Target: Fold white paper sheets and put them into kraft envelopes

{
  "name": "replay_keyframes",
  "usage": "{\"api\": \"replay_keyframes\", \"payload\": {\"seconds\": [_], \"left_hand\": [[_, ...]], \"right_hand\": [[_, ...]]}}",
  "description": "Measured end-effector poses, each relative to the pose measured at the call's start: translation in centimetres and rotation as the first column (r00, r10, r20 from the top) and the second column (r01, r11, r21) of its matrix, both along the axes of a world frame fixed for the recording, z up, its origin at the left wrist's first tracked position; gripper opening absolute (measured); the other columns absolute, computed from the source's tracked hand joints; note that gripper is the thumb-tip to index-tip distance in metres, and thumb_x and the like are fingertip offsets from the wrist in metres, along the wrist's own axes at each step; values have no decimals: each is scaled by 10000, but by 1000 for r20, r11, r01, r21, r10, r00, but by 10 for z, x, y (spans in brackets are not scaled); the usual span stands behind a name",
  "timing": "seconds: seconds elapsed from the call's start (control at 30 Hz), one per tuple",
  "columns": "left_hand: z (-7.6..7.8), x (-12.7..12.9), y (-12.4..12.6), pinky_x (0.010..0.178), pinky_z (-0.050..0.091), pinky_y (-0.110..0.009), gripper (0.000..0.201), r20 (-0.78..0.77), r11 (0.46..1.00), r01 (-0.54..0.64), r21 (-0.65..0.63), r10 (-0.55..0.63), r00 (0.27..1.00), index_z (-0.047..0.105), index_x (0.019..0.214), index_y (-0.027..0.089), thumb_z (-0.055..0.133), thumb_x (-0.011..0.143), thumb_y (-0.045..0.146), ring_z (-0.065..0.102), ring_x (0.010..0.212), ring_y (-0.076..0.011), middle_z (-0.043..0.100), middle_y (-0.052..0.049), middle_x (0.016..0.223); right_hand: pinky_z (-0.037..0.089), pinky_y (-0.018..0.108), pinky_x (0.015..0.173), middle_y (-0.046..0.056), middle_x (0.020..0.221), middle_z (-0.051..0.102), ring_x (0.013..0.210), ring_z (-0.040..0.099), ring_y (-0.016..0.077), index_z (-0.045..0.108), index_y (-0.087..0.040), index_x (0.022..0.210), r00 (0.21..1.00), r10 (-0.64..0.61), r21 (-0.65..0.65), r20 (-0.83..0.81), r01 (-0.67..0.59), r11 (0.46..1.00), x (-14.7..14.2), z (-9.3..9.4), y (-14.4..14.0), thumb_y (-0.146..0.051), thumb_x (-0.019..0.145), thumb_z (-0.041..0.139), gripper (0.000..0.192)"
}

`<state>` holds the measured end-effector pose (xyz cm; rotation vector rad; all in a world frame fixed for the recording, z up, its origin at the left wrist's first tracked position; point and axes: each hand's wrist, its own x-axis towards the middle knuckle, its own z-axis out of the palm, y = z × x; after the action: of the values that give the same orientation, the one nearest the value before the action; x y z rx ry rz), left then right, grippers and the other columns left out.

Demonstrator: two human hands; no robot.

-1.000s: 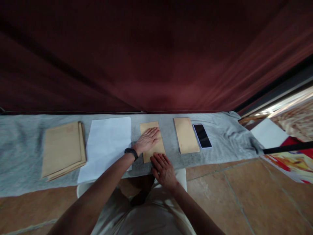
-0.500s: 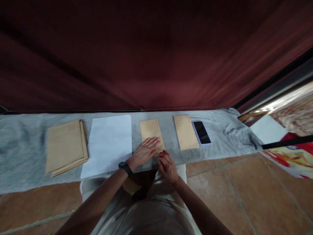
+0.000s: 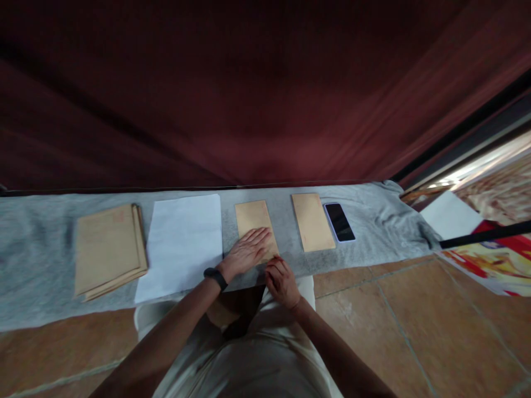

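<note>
A small brown envelope (image 3: 253, 215) lies on the grey cloth (image 3: 286, 221) in front of me. My left hand (image 3: 249, 251), with a dark watch on the wrist, rests flat across the lower half of this envelope, its fingers stretched out. At the envelope's near right corner, the curled fingers of my right hand (image 3: 282, 281) are closed on its edge; the fingertips are partly hidden. To the right lies a second brown envelope (image 3: 313, 222), untouched.
A phone (image 3: 340, 223) lies beside the second envelope. On the left are a white paper sheet (image 3: 182, 243) and a stack of larger brown envelopes (image 3: 108, 249). A dark red fabric (image 3: 265, 110) rises behind the cloth. A colourful printed box (image 3: 498, 265) is at far right.
The whole view has shifted slightly. Both hands keep nearly the same place on the small envelope, and the other things lie as before.
</note>
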<state>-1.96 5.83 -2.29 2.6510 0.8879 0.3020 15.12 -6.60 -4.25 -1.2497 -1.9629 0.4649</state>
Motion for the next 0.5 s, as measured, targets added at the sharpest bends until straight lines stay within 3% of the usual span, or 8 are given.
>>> {"api": "replay_keyframes", "payload": {"seconds": [0.3,0.5], "left_hand": [[0,18,57,1272,177,-392,587,-122,989,-101,108,114,986,401,1531,79,236,1049,371,307,1520,-201,364,-126,1628],[-1,22,79,1264,200,-398,571,-169,979,-138,148,163,972,385,1549,141,249,1038,358,310,1519,-190,355,-90,1638]], "right_hand": [[444,528,1154,76,1032,650,1054,599,221,630,-220,1033,1000,-20,63,-3,20,998,-2,1,1,-162,956,469,188],[434,516,1168,72,1015,646,1066,608,214,620,-220,1017,999,-34,80,-7,35,996,-3,0,2,-155,952,480,168]]}}
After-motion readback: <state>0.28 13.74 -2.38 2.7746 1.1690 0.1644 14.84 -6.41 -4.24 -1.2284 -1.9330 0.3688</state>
